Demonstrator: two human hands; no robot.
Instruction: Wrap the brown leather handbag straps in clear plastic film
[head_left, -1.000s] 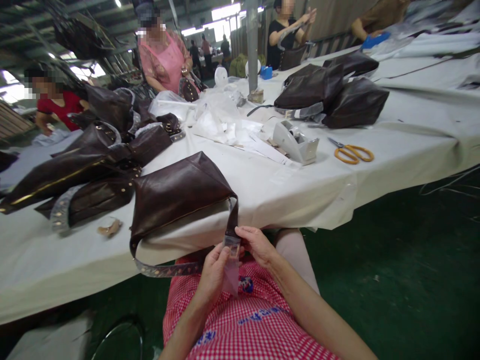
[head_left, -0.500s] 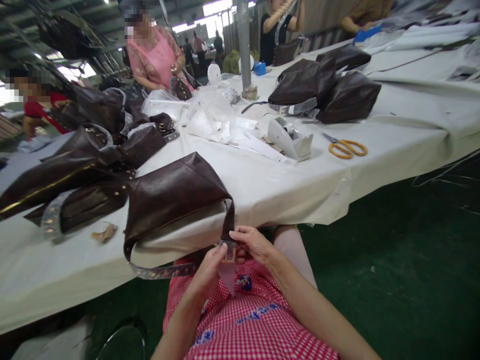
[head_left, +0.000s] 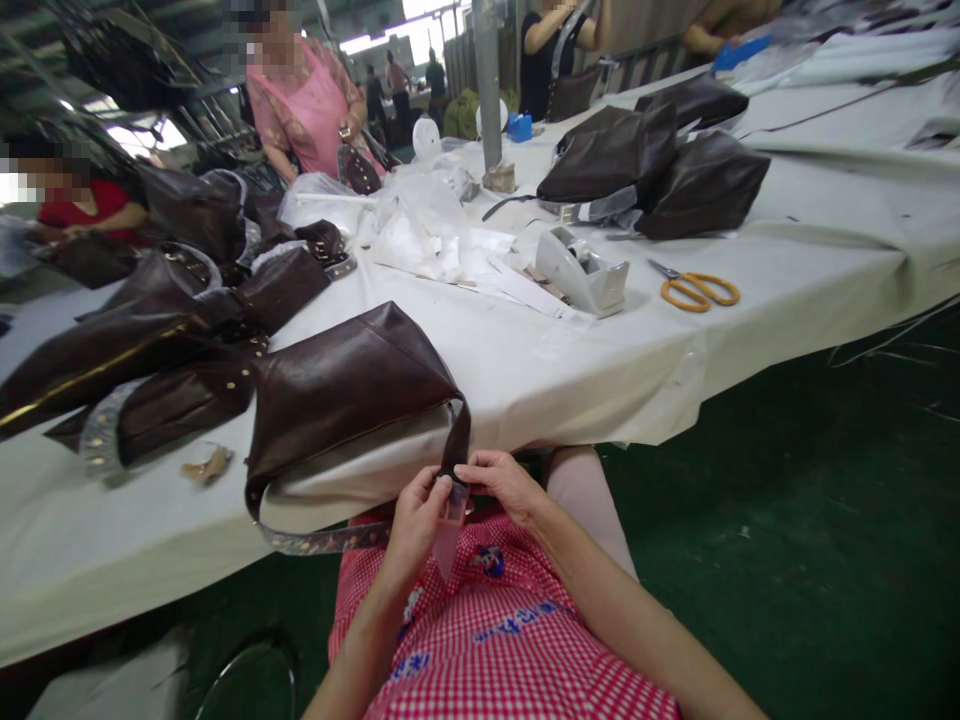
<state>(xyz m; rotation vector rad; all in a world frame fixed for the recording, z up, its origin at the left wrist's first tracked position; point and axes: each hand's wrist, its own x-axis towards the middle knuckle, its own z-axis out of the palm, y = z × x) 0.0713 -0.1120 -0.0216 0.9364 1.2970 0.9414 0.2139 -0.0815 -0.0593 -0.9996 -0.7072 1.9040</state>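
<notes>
A dark brown leather bag (head_left: 345, 385) lies at the near edge of the white-covered table (head_left: 525, 370). Its studded strap (head_left: 330, 538) loops down over the table edge toward my lap. My left hand (head_left: 415, 523) and my right hand (head_left: 501, 483) meet at the strap's hanging end, both pinched on a strip of clear plastic wrap (head_left: 448, 525) around the strap. The loose tail of the plastic hangs down over my red checked apron (head_left: 495, 640).
More brown bags (head_left: 150, 340) pile at the left and others (head_left: 652, 170) at the far right. A tape dispenser (head_left: 581, 272), orange-handled scissors (head_left: 697, 290) and plastic sheets (head_left: 427, 225) lie mid-table. Other people work across the table. A green floor lies to the right.
My hands have drawn slightly closer together on the strap end, and the left thumb has slid up over the plastic. The view has shifted a little.
</notes>
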